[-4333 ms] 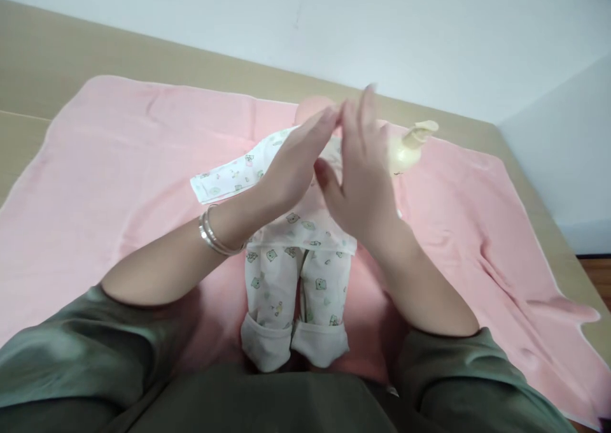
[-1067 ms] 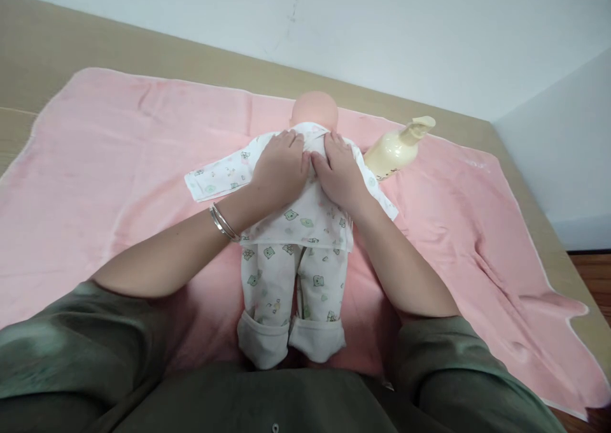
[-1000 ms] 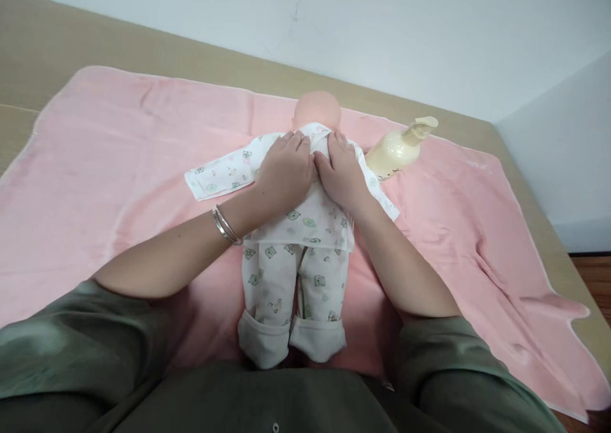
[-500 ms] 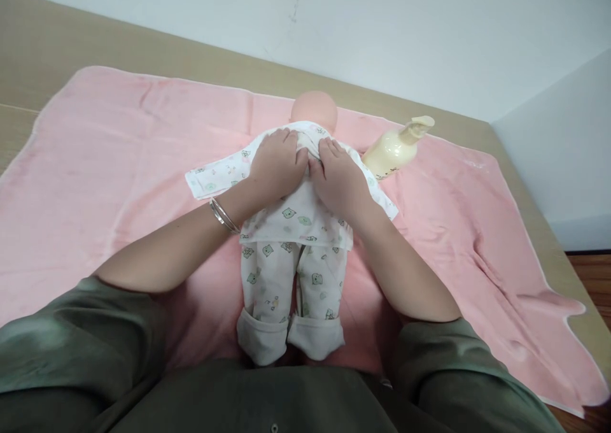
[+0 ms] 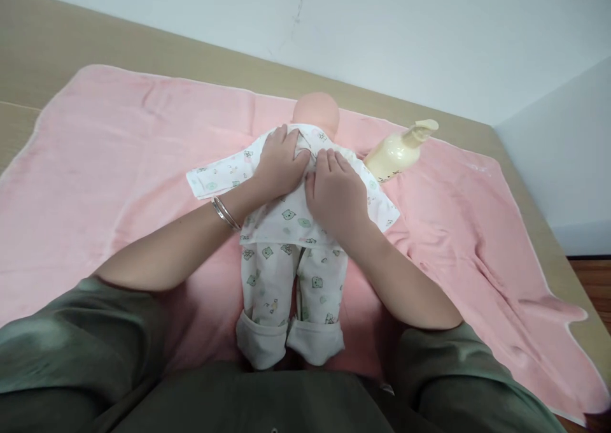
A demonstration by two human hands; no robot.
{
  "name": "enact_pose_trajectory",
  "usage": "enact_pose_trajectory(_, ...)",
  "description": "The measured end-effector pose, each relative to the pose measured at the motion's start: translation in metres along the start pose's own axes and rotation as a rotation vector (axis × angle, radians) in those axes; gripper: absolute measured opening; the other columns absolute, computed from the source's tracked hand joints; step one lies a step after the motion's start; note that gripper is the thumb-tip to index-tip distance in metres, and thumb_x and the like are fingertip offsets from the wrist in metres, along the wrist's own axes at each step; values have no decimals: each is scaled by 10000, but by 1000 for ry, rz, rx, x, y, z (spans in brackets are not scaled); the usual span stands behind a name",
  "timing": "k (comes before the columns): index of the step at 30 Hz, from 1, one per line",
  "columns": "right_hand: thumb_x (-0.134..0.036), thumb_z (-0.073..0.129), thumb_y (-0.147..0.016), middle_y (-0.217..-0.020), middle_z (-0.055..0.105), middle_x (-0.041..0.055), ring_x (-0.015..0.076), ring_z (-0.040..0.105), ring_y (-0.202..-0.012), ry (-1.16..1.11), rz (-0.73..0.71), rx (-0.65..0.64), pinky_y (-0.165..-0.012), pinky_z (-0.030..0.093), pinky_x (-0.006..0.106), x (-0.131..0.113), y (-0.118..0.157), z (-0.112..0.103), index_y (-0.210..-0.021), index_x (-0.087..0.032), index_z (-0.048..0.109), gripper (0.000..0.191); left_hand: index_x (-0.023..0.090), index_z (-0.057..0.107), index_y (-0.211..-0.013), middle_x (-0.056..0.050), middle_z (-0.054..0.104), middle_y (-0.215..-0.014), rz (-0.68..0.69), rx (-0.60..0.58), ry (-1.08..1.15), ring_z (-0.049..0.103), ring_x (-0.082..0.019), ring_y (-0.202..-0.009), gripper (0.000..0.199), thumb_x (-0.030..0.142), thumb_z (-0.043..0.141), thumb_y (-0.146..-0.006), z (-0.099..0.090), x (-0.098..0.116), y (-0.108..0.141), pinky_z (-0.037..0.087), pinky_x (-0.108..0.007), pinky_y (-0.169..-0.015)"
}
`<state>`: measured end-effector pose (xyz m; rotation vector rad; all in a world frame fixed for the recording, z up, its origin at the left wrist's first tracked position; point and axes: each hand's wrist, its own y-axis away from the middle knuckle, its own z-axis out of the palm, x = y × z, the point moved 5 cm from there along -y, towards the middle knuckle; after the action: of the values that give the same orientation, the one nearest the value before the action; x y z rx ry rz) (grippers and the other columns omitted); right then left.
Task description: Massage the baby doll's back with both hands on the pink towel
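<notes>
A baby doll point(image 5: 316, 111) lies on the pink blanket with its head away from me. It wears a white printed shirt point(image 5: 286, 220) and matching pants point(image 5: 273, 280) with turned-up cuffs. My left hand point(image 5: 281, 165) rests on the left of the shirt's upper front, fingers stretched toward the collar and thumb apart. Flat on the right of the chest lies my right hand point(image 5: 338, 194), its fingers extended and its thumb near the middle of the shirt. Between the hands the cloth at the neckline is slightly folded. The shirt's sleeves spread out to both sides.
A cream pump bottle point(image 5: 395, 154) lies tilted beside the doll's right-hand sleeve. The pink blanket point(image 5: 119, 140) covers much of the wooden table point(image 5: 191, 57), with folds on its right side. A white wall point(image 5: 382, 32) rises behind the table.
My right hand has slid a little down the shirt toward me, away from the collar. My left hand stays nearly where it was on the upper chest.
</notes>
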<state>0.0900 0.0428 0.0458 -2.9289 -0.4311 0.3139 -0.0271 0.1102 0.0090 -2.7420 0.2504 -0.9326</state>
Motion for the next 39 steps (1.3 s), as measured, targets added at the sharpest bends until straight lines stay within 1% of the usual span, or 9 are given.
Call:
enact_pose_trajectory(2, -238, 329, -1069, -1599, 499, 291, 389, 462, -1549, 18, -10, -16, -1331, 363, 532, -2, 0, -2, -1551, 95, 458, 600, 56, 545, -1454, -240, 515, -1596, -35, 39, 13, 459, -358, -1523, 563, 305, 380, -977, 1, -4, 0, 352, -561, -1317)
enact_pose_trajectory(5, -247, 354, -1063, -1640, 477, 231, 347, 420, -1582, -49, -17, -28, -1355, 335, 499, 13, -14, 2, -1576, 52, 443, 600, 52, 559, -1433, -237, 581, -1522, 35, 47, -36, 505, -339, -1480, 539, 287, 327, -1007, 2, 8, 12, 357, -534, -1317)
enact_pose_trajectory(10, -309, 372, -1076, -1630, 512, 180, 322, 462, -1548, -145, 20, -8, -1325, 369, 496, 44, -40, 11, -1553, -37, 491, 562, 14, 445, -1540, -269, 426, -1659, 80, 23, -104, 353, -376, -1603, 578, 284, 294, -1052, 0, 35, 35, 268, -588, -1345)
enact_pose_trajectory(13, -321, 350, -1088, -1452, 667, 186, 342, 599, -1401, -89, 52, 36, -1218, 481, 504, 42, -37, 8, -1429, -76, 604, 491, 33, 447, -1539, -238, 438, -1663, 90, -21, -71, 352, -365, -1606, 563, 261, 311, -1043, 1, 33, 30, 254, -582, -1351)
enact_pose_trajectory(16, -313, 345, -1087, -1298, 741, 200, 360, 661, -1307, -15, 49, 72, -1147, 533, 509, 24, -22, 1, -1276, -82, 691, 456, 95, 565, -1411, -206, 587, -1533, 82, -29, -11, 478, -345, -1515, 496, 239, 290, -1024, 3, 20, 14, 335, -586, -1310)
enact_pose_trajectory(20, -211, 345, -1061, -1483, 642, 232, 363, 542, -1487, 18, -18, 40, -1243, 473, 535, -1, -1, -6, -1460, 11, 589, 518, 130, 634, -1228, -197, 678, -1350, 60, 15, -8, 581, -343, -1372, 440, 215, 267, -1001, 1, 10, 2, 395, -585, -1258)
enact_pose_trajectory(24, -119, 367, -1010, -1579, 557, 211, 313, 468, -1559, -13, -56, -60, -1328, 392, 497, -4, -5, -6, -1533, 13, 528, 563, 157, 631, -1144, -178, 709, -1177, 57, 10, -65, 639, -321, -1203, 402, 229, 260, -1008, -3, 15, 5, 471, -521, -1163)
enact_pose_trajectory(31, -260, 372, -1007, -1714, 374, 179, 291, 325, -1638, -177, 22, -25, -1396, 245, 527, 31, -37, 15, -1611, 2, 399, 658, 152, 600, -1323, -153, 673, -1395, 71, 57, -49, 588, -301, -1296, 449, 256, 305, -1000, 0, 13, 9, 440, -504, -1189)
enact_pose_trajectory(39, -242, 349, -1005, -1711, 379, 190, 302, 329, -1632, -156, 24, -30, -1396, 226, 519, 28, -34, 17, -1612, 20, 388, 662, 133, 623, -1297, -165, 711, -1279, 90, 23, -106, 620, -323, -1207, 438, 246, 320, -1001, -5, 18, 10, 479, -505, -1115)
